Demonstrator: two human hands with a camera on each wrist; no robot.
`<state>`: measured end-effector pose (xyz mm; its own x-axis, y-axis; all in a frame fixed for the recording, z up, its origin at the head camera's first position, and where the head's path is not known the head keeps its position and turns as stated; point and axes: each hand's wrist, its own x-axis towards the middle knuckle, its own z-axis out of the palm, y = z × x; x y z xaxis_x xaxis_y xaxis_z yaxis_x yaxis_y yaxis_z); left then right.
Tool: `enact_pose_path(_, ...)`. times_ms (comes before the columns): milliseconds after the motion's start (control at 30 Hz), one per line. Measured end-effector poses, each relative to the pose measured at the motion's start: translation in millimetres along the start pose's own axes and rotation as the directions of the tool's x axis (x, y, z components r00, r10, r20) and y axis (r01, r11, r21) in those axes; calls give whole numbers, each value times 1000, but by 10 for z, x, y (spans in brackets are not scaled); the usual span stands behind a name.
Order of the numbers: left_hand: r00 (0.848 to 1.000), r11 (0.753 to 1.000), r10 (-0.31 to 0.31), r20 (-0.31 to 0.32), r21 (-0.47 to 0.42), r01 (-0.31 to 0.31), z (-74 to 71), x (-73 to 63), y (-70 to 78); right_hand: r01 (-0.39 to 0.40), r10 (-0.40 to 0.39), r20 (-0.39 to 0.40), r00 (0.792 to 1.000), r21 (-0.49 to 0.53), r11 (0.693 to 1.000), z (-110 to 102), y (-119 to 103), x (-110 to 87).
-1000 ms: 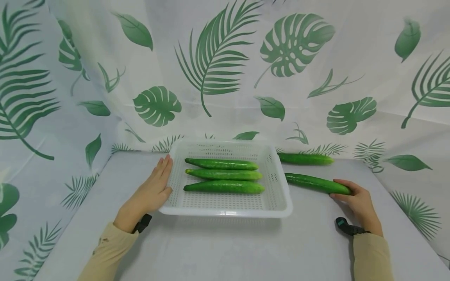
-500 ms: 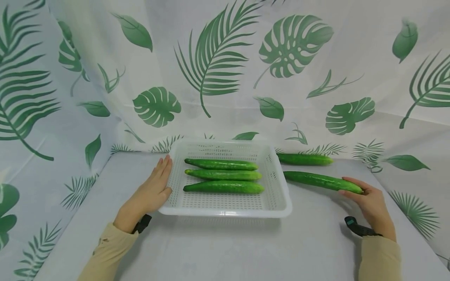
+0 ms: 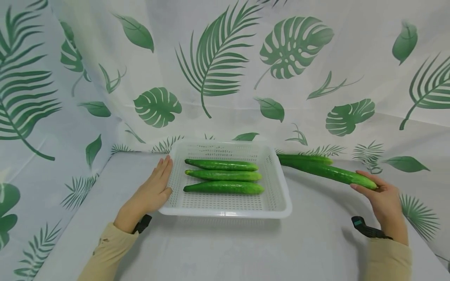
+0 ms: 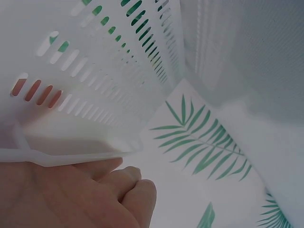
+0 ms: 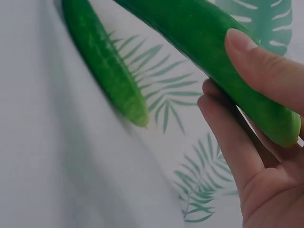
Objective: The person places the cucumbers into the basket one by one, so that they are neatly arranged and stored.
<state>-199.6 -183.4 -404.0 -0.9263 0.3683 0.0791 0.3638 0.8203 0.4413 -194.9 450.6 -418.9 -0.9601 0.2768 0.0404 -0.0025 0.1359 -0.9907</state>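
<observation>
Left hand (image 3: 152, 193), nine o'clock: straight-fingered, seemingly steadying white perforated plastic basket (image 3: 225, 213).
Right hand (image 3: 384, 200), three o'clock: pinching long green cucumber (image 3: 333, 172) by one end, likely for control.

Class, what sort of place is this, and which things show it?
Probably a staged booth, perhaps for recording: leaf-print sheeting hangs behind a pale tabletop, a white basket holds three cucumbers, and a black device sits at each wrist.

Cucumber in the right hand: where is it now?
In the head view, the held cucumber is right of the white perforated basket, its right end gripped by the right hand, its left part overlapping the loose cucumber in the image.
</observation>
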Motion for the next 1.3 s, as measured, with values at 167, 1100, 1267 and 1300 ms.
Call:
enact_pose_path(167, 1000, 1000, 2, 4, -5, -2, 4, 0, 12, 31, -20, -104, 994, 97, 995, 37, -177, -47)
enact_pose_path(1100, 1000, 1000, -7, 6, 10, 7, -2, -2, 0, 340, -326, -115, 938, 468, 815, 1111, -1033, -252)
enact_pose_path(1267, 1000, 1000, -3, 3, 6, 3, 0, 0, -8, 365, -381, -31, 924, 368, 855, 1399, -1139, -260)
enact_pose_path(1300, 1000, 1000, -3, 3, 5, 3, 3, 2, -9, 364, -382, -13, 924, 336, 868, 1449, -1160, -260)
